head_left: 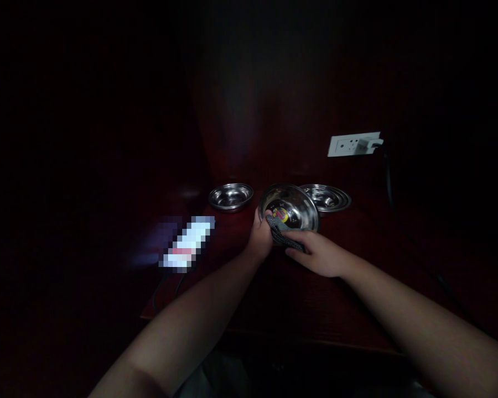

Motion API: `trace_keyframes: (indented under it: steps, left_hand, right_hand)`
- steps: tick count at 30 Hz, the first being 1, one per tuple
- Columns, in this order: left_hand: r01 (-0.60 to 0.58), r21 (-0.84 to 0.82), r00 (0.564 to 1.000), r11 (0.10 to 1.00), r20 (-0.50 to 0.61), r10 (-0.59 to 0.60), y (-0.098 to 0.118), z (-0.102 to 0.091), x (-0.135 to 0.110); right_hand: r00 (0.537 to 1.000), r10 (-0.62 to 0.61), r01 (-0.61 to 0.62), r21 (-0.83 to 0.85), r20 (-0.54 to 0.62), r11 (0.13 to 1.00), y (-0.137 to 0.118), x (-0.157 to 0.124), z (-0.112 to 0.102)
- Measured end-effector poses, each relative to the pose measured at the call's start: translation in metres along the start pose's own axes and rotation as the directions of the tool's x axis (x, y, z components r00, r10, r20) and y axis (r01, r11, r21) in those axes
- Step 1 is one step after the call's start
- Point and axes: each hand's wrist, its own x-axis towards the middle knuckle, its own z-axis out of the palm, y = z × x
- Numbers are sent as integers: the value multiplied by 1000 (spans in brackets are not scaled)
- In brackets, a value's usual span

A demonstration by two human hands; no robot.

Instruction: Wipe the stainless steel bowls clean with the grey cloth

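A shiny metal bowl (305, 210) is tilted toward me above the table, with a yellow and red sticker (280, 214) on its inner bottom. Closed round its lower left rim is my left hand (260, 239), the thumb lying over the edge. My right hand (323, 254) grips a dark grey patterned cloth (279, 228) and presses it on the bowl's near rim. Part of the cloth bunches beside my left thumb. The fingers of both hands are partly hidden by the bowl and the cloth.
On the dark red table (307, 309), a shallow metal dish (231, 197) stands at the back left and several nested metal dishes (330, 199) at the back right. A lit, blurred-out screen (188, 243) lies left. A wall socket (354, 144) holds a plug with a cable.
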Motion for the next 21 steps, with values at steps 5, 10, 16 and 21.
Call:
trace_keyframes:
  steps: [5, 10, 16, 21]
  left_hand:
    - [55, -17, 998, 998, 16, -55, -2, -1, -3]
    - [97, -42, 995, 994, 15, -97, -2, 0, -4]
    - [33, -55, 994, 998, 107, -27, -11, -3, 0]
    - [36, -92, 977, 995, 213, -16, -16, -4, -1]
  right_hand:
    - [999, 9, -7, 32, -46, 999, 8, -1, 5]
    - [999, 34, -32, 49, -43, 998, 12, -4, 8]
    - [999, 27, -28, 49, 25, 998, 8, -8, 5]
    - [1000, 17, -17, 10, 17, 1000, 5, -6, 5]
